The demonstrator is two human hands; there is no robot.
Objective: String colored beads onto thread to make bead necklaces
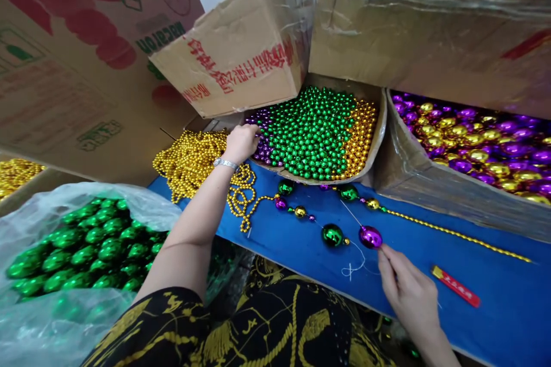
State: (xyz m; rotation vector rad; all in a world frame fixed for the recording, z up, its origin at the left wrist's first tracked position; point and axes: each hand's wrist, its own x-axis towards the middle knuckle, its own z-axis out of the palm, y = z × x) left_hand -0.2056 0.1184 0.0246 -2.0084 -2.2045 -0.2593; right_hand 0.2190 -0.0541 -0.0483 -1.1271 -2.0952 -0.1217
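Observation:
My left hand (243, 142) reaches over to the left edge of the small-bead box. Its fingers are closed at the small purple beads (263, 152), and the fingertips are too hidden to show what is in them. My right hand (407, 289), low on the right, pinches a large purple bead (371, 237) at its lower edge; a thin thread runs up and left from this bead. Near it lies the string of mixed beads, with a large green bead (332, 235), a gold bead (300, 212) and a twisted gold strand (460, 233). Loose white thread (355, 268) curls beside them.
Gold bead chains (189, 163) are heaped left on the blue table (267, 243). A plastic bag (146, 200) holds large green beads (99, 241). Purple and gold beads (477, 143) fill a right-hand carton. A red cutter-like object (457, 287) lies at right. Cardboard boxes (241, 57) stand behind.

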